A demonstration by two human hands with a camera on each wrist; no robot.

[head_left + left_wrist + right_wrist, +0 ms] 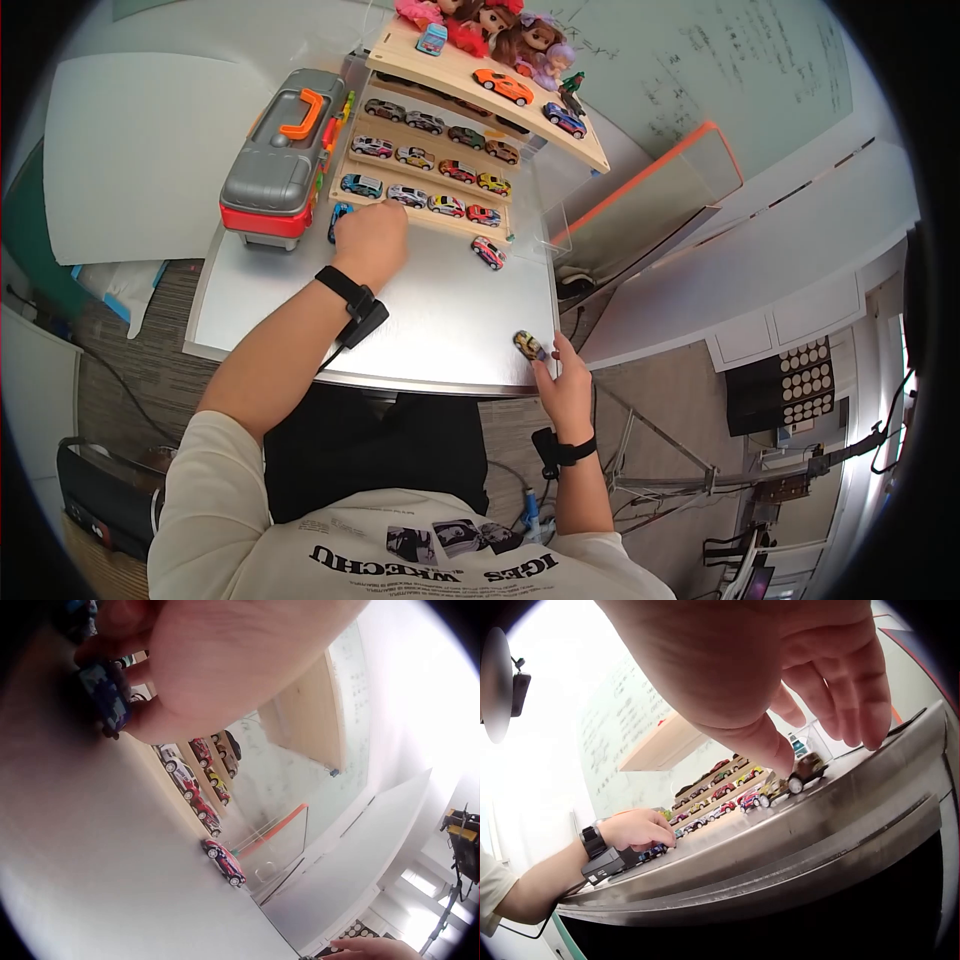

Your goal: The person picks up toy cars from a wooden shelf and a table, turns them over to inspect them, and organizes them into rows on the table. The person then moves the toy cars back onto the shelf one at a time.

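Head view: left hand [372, 240] is over the table [445, 325] before the tiered wooden rack [425, 185]. A bright blue toy car [340, 222] shows at its outer side; whatever lies beneath the palm is hidden from here.

Left wrist view supplies the missing part: a dark blue patterned toy car [104, 696] pinched between thumb and curled fingers, low over the table. Another dark item [75, 619] sits past the fingertips, too blurred to identify.

Right hand [567, 385], head view: at the table's near right corner, thumb and forefinger parted, beside a yellow-and-black toy car [529, 346]. Right wrist view adds the side of this car: wheels on the table near its metal edge, thumb tip overlapping the body, remaining fingers extended and loose. Contact of thumb with car: cannot tell.

Red, white and blue toy car [489, 253]: on the table off the rack's right end; its flank and wheels are clearer in left wrist view.

Head view only: grey-and-red toolbox [270, 155] with orange handle left of rack; dolls [495, 30] and an orange sports car [503, 86] on the top shelf [470, 70].
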